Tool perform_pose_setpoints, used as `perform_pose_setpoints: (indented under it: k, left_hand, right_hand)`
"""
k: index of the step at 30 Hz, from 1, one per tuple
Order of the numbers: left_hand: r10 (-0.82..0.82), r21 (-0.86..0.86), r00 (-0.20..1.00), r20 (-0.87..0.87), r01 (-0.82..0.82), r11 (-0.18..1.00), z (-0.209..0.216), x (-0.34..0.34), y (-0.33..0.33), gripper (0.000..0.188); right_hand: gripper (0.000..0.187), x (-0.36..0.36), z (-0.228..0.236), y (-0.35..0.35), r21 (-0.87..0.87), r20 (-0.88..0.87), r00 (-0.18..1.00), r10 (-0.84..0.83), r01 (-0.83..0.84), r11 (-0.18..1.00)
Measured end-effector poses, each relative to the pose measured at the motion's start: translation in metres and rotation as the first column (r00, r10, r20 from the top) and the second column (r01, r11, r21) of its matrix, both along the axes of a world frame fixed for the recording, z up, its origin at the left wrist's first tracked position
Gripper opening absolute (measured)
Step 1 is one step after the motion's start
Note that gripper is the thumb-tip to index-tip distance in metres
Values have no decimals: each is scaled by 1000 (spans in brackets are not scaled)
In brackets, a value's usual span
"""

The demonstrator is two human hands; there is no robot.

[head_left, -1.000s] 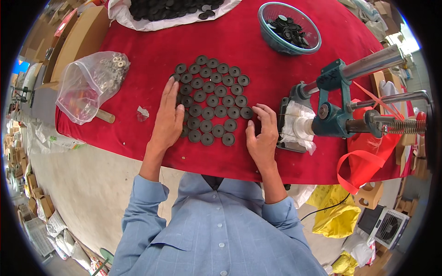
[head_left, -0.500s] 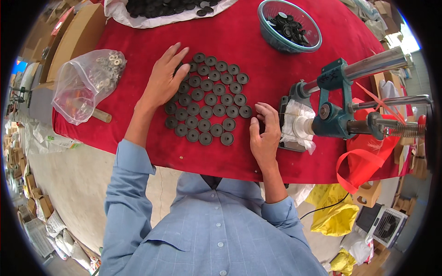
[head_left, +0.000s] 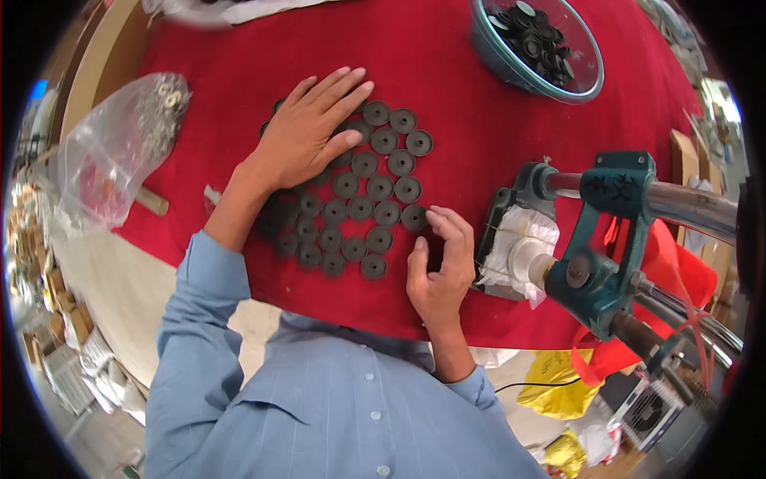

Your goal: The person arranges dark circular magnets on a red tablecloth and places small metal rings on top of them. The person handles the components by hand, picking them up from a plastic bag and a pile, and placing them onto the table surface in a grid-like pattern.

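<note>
Small round black discs (head_left: 380,188), each with a raised rim and a centre hub, lie flat in a packed group on the red cloth. Across the group's upper left part spreads my left hand (head_left: 307,132), palm down with fingers stretched out, hiding several discs beneath it. Whether it presses on them I cannot tell. My right hand (head_left: 444,271) rests at the group's right side, thumb apart from loosely bent fingers, nothing visible in it. Its fingertips are beside the rightmost disc (head_left: 413,217), close to or touching it.
A green hand press (head_left: 610,227) stands at the right, with white wrapping (head_left: 519,254) at its base. A clear bowl (head_left: 586,94) of black pieces is at the far right. Leftward lies a plastic bag (head_left: 104,160) of small metal parts, near a cardboard box (head_left: 108,68).
My left hand has moved rightward over the discs and flattened across them. My right hand stays by the rightmost disc. The whole view has shifted and tilted.
</note>
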State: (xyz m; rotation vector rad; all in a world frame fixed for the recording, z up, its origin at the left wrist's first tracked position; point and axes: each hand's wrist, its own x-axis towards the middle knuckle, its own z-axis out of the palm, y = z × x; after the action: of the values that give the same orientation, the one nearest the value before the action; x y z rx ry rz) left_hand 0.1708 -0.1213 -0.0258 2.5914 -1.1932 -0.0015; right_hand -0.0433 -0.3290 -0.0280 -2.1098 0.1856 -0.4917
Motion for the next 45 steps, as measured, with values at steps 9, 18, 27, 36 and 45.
perform_pose_setpoints:
  k: [9,18,27,36,45]
  left_hand:
    - [210,-475,976,-52,-209,855,47,-66,48,50]
    - [365,-413,928,-79,-364,835,-2,-170,88,95]
    - [382,-345,921,76,-335,877,-2,-172,92,108]
    - [405,-364,908,109,-343,866,12,-196,59,103]
    - [412,-406,911,34,-364,838,9,-190,26,64]
  right_hand:
    - [33,-7,0,-5,-175,109,976,190,-169,970]
    - [40,-21,-2,-4,-274,113,962,247,-208,939]
    - [27,-21,1,10,-350,114,959,261,-207,913]
    - [25,-20,-17,6,-287,79,996,34,-10,958]
    - [39,-20,3,17,-426,30,987,158,-131,895]
